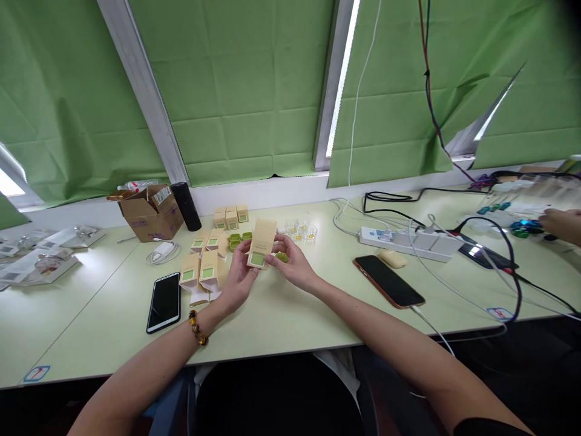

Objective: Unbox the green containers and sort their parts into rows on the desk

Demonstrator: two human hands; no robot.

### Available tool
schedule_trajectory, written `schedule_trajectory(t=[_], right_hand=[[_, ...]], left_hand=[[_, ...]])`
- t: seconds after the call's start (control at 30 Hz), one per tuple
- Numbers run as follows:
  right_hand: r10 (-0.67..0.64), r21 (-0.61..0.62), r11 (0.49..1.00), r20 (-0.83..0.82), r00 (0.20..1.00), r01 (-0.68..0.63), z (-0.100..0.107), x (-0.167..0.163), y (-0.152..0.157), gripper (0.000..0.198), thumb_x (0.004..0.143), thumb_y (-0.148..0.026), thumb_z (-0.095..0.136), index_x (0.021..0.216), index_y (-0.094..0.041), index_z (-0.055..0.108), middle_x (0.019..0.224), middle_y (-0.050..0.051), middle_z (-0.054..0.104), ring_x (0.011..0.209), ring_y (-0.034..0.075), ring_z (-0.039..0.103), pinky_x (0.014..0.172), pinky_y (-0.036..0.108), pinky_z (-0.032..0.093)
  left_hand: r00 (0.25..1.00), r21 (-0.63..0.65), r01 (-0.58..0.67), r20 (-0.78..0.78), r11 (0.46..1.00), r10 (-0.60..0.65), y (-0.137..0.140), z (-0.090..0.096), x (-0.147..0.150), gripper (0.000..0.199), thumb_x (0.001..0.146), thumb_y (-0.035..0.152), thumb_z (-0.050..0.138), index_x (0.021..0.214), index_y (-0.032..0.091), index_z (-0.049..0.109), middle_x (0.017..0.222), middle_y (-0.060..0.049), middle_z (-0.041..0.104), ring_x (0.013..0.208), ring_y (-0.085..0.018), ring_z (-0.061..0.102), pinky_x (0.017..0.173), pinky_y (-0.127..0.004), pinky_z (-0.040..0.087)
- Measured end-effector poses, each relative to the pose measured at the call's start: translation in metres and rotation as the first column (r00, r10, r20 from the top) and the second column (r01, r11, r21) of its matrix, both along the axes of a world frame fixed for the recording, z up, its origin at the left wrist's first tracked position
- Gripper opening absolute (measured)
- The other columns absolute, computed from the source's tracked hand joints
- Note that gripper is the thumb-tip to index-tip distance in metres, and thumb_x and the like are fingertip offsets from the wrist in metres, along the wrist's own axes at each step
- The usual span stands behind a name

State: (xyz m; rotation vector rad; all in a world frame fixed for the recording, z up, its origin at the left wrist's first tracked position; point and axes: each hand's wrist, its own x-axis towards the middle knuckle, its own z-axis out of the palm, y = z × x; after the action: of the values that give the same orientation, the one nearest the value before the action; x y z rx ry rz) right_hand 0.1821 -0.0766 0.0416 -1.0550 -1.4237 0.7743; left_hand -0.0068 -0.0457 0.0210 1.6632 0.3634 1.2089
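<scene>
Left grip point(238, 281), right grip point(294, 261): both holding one tan carton point(262, 238); pale seamed table point(290, 321); green blinds point(236, 91) behind

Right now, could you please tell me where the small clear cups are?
In the head view, the small clear cups stand on the table just beyond the right hand, to the right of the held cream carton.

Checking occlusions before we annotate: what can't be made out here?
Head view: fine print on the tan cardboard carton with a green square, too small to read.
Head view: small green rounded piece, partly hidden by the right hand.
Head view: inside of the brown cardboard box, hidden by its walls and flaps.
Head view: co-worker's arm, cut off by the right edge.
</scene>
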Motion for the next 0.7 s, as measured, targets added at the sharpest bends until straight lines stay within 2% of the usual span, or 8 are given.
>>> schedule_trajectory(t=[0.2,0.37,0.5,0.6,0.7], right_hand=[[-0.017,-0.014,1.0,-0.01,1.0,0.017,-0.0037,-0.0005,0.0022,0.056,0.079,-0.052,0.086,0.118,-0.026,0.056,0.099,0.005,0.078,0.104,0.027,0.072,0.088,0.04,0.051],[-0.009,-0.056,0.998,-0.077,0.997,0.005,-0.0018,0.0022,0.004,0.058,0.079,-0.061,0.083,0.116,-0.024,0.06,0.088,0.003,0.076,0.093,0.026,0.073,0.076,0.036,0.052],[-0.013,-0.085,0.996,-0.097,0.995,0.005,0.0006,0.0033,0.0038,0.061,0.077,-0.063,0.083,0.116,-0.022,0.061,0.087,0.003,0.074,0.09,0.025,0.072,0.073,0.035,0.052],[-0.011,-0.074,0.997,-0.095,0.995,0.004,0.0012,0.0025,0.0034,0.062,0.075,-0.062,0.085,0.116,-0.022,0.06,0.086,0.003,0.074,0.09,0.024,0.071,0.074,0.034,0.051],[-0.019,-0.061,0.998,-0.089,0.996,0.013,0.0011,0.0026,0.0039,0.062,0.074,-0.061,0.086,0.115,-0.023,0.059,0.085,0.001,0.072,0.087,0.023,0.07,0.071,0.033,0.051]], left_hand=[[1.0,-0.053,-0.001,0.006,0.999,0.001,-0.0003,0.0008,-0.0006,0.06,0.092,0.03,0.072,0.144,0.029,0.042,0.146,-0.011,0.051,0.136,-0.029,0.053,0.112,-0.046,0.046],[0.999,-0.025,0.018,-0.029,1.0,-0.019,0.0011,-0.0032,-0.0011,0.074,0.084,0.015,0.069,0.15,0.029,0.038,0.153,-0.012,0.047,0.143,-0.031,0.047,0.117,-0.048,0.042],[0.998,-0.017,0.018,-0.067,1.0,-0.019,-0.001,-0.0021,-0.0016,0.072,0.09,0.021,0.069,0.153,0.028,0.035,0.157,-0.014,0.044,0.143,-0.031,0.049,0.116,-0.048,0.044],[0.991,0.006,-0.067,-0.115,0.998,0.067,-0.0018,-0.0016,-0.0013,0.07,0.094,0.031,0.072,0.153,0.027,0.035,0.155,-0.016,0.048,0.139,-0.031,0.053,0.115,-0.048,0.045],[0.966,0.07,-0.179,-0.175,0.981,0.189,-0.0017,-0.0018,-0.0012,0.066,0.095,0.035,0.072,0.152,0.025,0.042,0.154,-0.016,0.053,0.137,-0.032,0.056,0.115,-0.049,0.045]])
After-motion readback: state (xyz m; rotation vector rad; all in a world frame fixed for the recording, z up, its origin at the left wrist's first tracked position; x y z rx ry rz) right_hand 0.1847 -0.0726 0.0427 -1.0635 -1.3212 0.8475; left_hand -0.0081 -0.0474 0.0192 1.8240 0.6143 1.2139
